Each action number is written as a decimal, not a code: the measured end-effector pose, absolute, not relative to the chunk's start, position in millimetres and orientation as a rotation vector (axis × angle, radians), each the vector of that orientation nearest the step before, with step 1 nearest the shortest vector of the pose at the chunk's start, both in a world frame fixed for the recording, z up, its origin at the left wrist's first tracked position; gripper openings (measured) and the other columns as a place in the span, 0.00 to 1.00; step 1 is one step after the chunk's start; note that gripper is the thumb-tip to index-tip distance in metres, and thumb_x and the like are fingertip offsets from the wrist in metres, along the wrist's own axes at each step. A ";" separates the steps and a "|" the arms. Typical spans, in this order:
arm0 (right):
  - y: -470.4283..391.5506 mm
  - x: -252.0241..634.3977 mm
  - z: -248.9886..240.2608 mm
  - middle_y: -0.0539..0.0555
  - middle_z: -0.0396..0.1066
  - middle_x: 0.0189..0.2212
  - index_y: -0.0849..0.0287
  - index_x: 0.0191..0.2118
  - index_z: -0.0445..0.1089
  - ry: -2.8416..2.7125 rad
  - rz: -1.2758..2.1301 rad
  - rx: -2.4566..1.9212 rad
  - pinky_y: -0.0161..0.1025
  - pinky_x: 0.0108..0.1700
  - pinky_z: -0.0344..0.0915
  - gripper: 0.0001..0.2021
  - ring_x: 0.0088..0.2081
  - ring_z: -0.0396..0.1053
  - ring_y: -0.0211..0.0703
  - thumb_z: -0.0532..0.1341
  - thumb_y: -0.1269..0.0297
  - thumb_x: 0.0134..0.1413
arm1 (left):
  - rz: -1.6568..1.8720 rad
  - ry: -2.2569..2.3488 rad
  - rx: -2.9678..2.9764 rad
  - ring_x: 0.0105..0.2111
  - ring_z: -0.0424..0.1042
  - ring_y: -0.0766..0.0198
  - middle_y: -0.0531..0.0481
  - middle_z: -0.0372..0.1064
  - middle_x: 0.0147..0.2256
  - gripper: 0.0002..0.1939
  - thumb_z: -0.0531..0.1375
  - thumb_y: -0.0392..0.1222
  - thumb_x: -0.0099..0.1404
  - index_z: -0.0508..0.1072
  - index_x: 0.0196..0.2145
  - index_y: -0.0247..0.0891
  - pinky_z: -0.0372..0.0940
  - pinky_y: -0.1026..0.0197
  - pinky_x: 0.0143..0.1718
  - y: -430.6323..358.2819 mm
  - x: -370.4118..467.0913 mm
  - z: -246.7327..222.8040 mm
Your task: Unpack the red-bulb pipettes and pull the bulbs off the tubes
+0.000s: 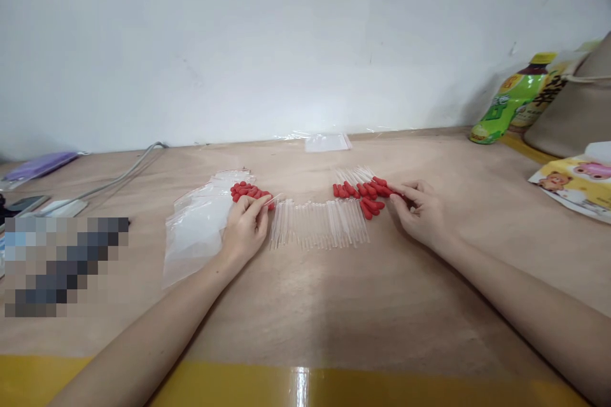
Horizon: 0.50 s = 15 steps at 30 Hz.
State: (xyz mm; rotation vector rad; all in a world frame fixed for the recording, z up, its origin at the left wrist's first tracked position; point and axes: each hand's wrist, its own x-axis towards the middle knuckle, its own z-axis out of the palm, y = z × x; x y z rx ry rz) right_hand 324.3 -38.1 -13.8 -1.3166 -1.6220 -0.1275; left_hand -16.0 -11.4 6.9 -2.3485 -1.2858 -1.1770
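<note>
A row of thin clear tubes [317, 224] lies on the table in the middle. My left hand [247, 224] pinches a thin clear piece at the row's left end, just beside a heap of red rubber bulbs [244, 189]. Clear plastic bags [191, 229] are spread left of that hand, partly under it. On the right, my right hand [420, 210] has its thumb and fingertips on a red bulb [386, 191] at the edge of a second red group. Pale thin tubes [356, 175] extend behind those red bulbs.
Another small clear bag [328, 142] lies by the wall. A green bottle [513, 98], a beige bag [575, 105] and a yellow printed packet [575, 181] are at the right. A grey cable [126, 173] and purple packet [41, 166] lie at the left.
</note>
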 end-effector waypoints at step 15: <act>-39.3 317.9 -12.4 0.49 0.64 0.23 0.56 0.30 0.66 -1.712 -0.067 -1.243 0.35 0.24 0.59 0.03 0.24 0.60 0.36 0.58 0.64 0.50 | -1.064 -1.120 -2.522 0.27 0.66 0.70 0.50 0.68 0.34 0.07 0.56 0.38 0.59 0.70 0.36 0.36 0.63 0.67 0.29 -28.6 -1.6 14.5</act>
